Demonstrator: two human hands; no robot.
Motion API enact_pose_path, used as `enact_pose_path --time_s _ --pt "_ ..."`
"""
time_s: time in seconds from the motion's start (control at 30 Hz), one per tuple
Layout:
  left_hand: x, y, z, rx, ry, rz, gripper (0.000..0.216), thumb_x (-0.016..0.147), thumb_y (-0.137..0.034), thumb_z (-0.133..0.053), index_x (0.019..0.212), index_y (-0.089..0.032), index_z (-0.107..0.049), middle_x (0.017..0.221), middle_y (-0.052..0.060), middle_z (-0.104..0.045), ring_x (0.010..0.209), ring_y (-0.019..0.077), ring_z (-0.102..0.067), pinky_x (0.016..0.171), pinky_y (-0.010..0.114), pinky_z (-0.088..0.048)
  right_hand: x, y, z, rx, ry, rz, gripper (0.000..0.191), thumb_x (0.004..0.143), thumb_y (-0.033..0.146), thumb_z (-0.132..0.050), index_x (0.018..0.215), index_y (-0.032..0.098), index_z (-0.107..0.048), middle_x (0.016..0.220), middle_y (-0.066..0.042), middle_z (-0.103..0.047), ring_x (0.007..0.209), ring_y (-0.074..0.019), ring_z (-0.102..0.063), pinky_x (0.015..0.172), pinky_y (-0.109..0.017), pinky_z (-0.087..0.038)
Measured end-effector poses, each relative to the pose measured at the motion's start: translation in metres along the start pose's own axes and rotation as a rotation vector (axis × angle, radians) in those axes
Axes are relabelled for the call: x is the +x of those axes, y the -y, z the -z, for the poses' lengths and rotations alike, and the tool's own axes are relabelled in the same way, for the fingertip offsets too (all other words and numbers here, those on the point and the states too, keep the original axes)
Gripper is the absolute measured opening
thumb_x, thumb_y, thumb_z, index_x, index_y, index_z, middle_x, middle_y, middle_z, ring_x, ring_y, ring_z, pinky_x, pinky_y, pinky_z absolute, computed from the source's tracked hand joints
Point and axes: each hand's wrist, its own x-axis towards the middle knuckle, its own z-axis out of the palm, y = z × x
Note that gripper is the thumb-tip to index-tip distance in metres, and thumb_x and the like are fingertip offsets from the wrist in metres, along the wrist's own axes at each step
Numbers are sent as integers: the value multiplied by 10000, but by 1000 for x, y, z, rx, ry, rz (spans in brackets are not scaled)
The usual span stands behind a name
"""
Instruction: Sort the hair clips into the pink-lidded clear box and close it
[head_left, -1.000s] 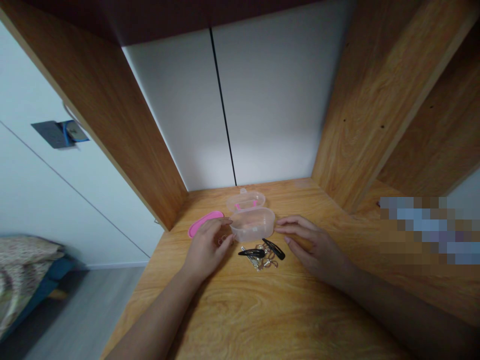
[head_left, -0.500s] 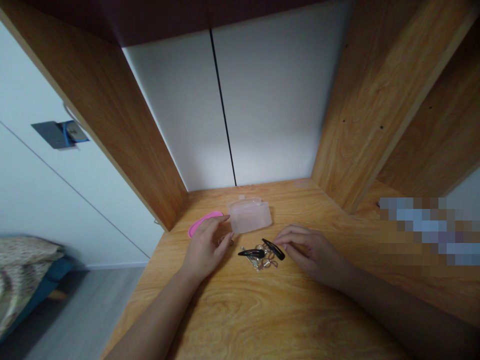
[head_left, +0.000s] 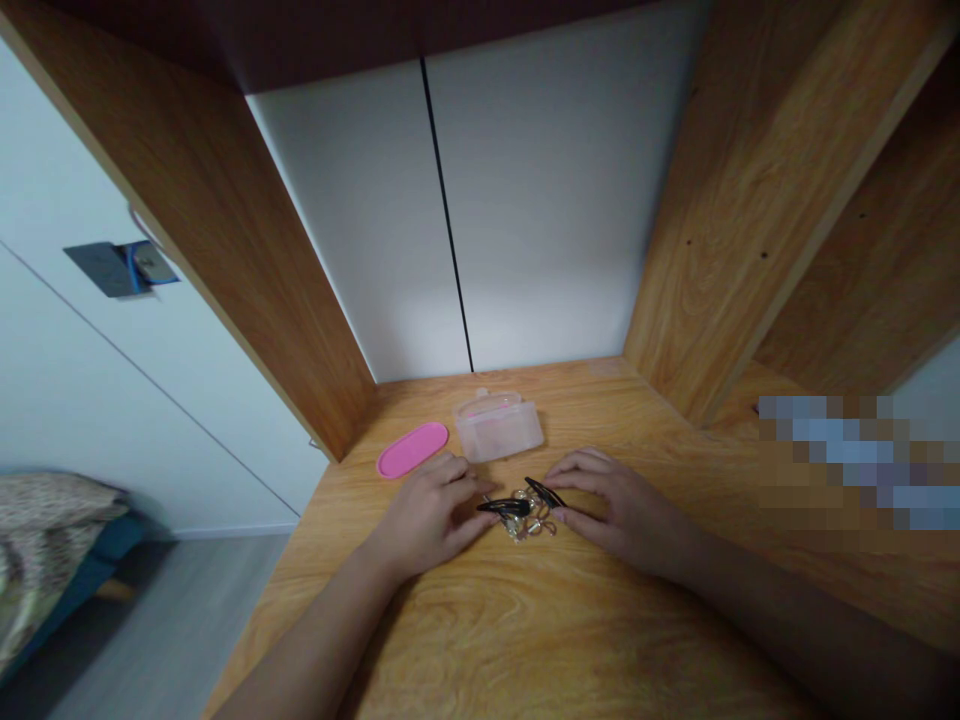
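Observation:
A small pile of hair ties and little shiny pieces [head_left: 535, 522] lies on the wooden desktop, with two black snap hair clips on it. My left hand [head_left: 433, 508] rests at the pile's left side, thumb and fingers apart around the tip of the left hair clip [head_left: 504, 507]. On the other side, my right hand [head_left: 616, 510] has its thumb and fingers spread about the right hair clip [head_left: 545, 492], close to or touching it. Behind the pile sits a clear plastic box [head_left: 501, 436], and a pink oval lid [head_left: 412, 450] lies flat to its left.
Wooden side panels [head_left: 690, 250] and a white back wall [head_left: 540, 220] enclose the desktop [head_left: 480, 640]. At the right a blurred patch [head_left: 855, 460] covers something. A bed with patterned cloth [head_left: 52, 550] stands at lower left.
My left hand has moved right and toward me, from beside the box and lid to the pile's left edge, uncovering the pink lid. The right hand has edged in around the right hair clip.

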Motion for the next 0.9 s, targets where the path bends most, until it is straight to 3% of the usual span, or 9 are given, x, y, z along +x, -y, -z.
enact_pose_path --time_s 0.13,0.23,0.7,0.9 --pt "1 1 -2 32 57 8 296 932 -374 -569 1164 -228 -680 965 82 -658 897 231 -591 782 369 -488 -2 0 0 -87 33 -71 369 829 432 -717 1153 256 -720 1164 -105 -668 1102 -288 -607 968 -481 -502" --pt "1 2 -3 58 78 9 264 947 -340 -539 1125 -228 -698 918 81 -648 862 227 -582 755 360 -476 -3 0 0 -118 42 -108 358 838 463 -700 1144 280 -730 1204 -110 -647 1133 -302 -592 986 -508 -487" --pt "0 4 -5 27 76 15 182 935 -315 -562 954 -200 -701 905 65 -635 862 208 -565 761 341 -454 -4 -5 -5 -41 24 -91 248 882 385 -667 1091 267 -732 1180 -95 -645 1126 -255 -591 989 -441 -471" --pt "0 4 -6 42 65 5 195 952 -276 -526 906 -186 -693 873 64 -624 854 199 -558 758 332 -449 -1 2 -1 5 41 -29 175 901 298 -648 1045 234 -726 1056 -70 -699 1019 -216 -627 913 -372 -488"
